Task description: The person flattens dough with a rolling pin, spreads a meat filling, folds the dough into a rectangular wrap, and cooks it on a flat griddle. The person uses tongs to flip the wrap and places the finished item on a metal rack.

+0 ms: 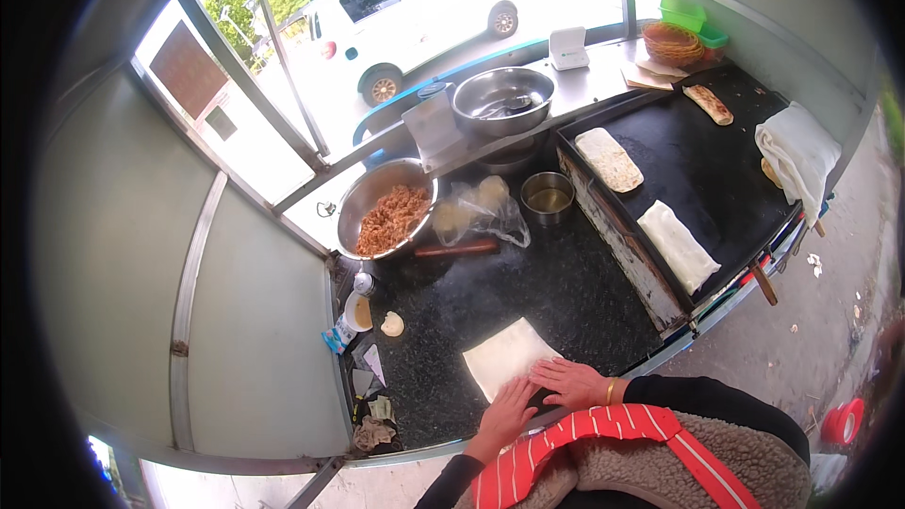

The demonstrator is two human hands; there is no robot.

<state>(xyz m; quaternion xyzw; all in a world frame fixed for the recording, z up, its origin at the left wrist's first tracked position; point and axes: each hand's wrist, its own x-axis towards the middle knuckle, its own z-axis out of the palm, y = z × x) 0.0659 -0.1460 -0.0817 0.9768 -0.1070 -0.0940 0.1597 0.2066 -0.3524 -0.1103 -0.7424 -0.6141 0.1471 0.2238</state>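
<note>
A flat, roughly square sheet of dough (507, 352) lies on the black stone worktop (438, 311) in front of me. My left hand (505, 411) rests palm down at its near edge, fingers spread a little. Beside it, my right hand (569, 382) presses on the near right corner, with a gold bangle at the wrist. Neither hand grasps anything; part of the dough's near edge is hidden under them. A small lump of dough (392, 324) sits farther left.
On the black griddle (679, 155) at right lie a white dough parcel (677, 247), a flatbread (609, 160) and a browned one (708, 104). A steel bowl of minced filling (396, 219), a red rolling pin (457, 248), bagged dough (481, 208) and an oil pot (547, 198) stand behind.
</note>
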